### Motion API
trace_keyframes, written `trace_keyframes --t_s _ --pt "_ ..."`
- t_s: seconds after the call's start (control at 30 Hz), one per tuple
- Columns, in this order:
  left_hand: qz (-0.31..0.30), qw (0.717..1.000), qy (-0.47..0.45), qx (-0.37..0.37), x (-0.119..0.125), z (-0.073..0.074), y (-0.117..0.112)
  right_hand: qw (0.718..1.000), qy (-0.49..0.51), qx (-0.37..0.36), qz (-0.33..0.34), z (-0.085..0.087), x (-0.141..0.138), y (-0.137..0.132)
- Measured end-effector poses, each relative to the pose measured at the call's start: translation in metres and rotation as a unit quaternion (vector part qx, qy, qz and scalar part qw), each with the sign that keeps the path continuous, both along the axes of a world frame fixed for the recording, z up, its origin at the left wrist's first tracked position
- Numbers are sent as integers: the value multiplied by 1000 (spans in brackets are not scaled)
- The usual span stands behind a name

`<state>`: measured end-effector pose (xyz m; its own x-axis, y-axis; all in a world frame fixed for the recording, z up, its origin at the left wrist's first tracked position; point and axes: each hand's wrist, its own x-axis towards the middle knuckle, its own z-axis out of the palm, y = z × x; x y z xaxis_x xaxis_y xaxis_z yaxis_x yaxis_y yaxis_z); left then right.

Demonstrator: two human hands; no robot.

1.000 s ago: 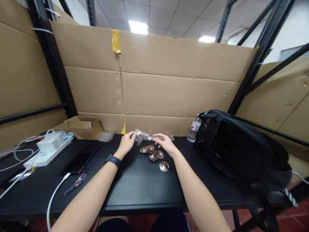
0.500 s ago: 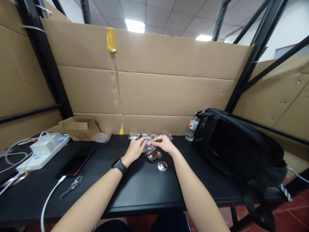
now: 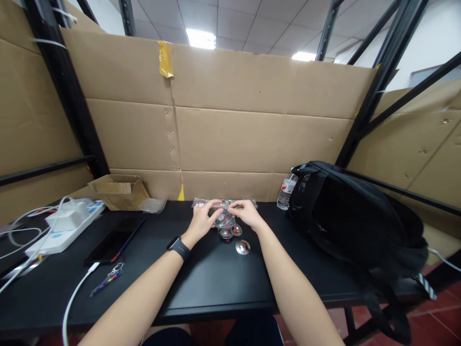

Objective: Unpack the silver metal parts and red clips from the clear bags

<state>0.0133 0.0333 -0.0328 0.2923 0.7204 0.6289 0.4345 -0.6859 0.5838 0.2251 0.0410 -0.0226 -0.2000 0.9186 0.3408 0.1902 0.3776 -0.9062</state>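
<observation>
My left hand (image 3: 202, 219), with a dark watch on its wrist, pinches the left side of a small clear plastic bag (image 3: 224, 220). On the bag's other side, my right hand (image 3: 247, 214) grips it with thumb and fingers. Something shiny with red shows through the plastic, partly hidden by glare. Just below the bag, domed silver metal discs with red centres, like finger cymbals (image 3: 236, 230), lie close together. One loose finger cymbal (image 3: 242, 247) sits nearer to me. Behind my hands are several bagged discs (image 3: 199, 203), partly covered by my fingers.
A black backpack (image 3: 345, 226) and a water bottle (image 3: 285, 192) stand to the right. Leftward are an open cardboard box (image 3: 120, 191), a phone (image 3: 114, 240), a keychain (image 3: 108, 279) and a power strip (image 3: 65, 229) with white cables. Cardboard (image 3: 230, 139) walls the black table's back.
My left thumb has dropped away from the fingers, and the fingertips of both hands have drawn slightly apart. More of the plastic bag now shows between them.
</observation>
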Motion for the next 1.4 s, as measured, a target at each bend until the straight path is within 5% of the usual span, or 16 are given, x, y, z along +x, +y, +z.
trace_keyframes --t_s 0.33,0.63,0.8,1.1,1.23,1.4 --pt "11 997 -36 -63 -2 -11 7 997 37 31 -67 0 1 2" --pt "-27 991 -119 -62 -2 -7 9 998 61 30 -14 -5 0 5" --pt "46 995 -75 53 -4 -2 3 996 76 22 -52 -7 1 8" --pt "-21 987 111 115 0 -5 2 995 81 -48 -23 -8 -11 1" --pt "50 985 136 96 -6 -8 10 994 87 -61 -3 -8 -14 -1" --pt "252 959 105 71 -48 7 22 994 88 -65 2 -8 -10 0"
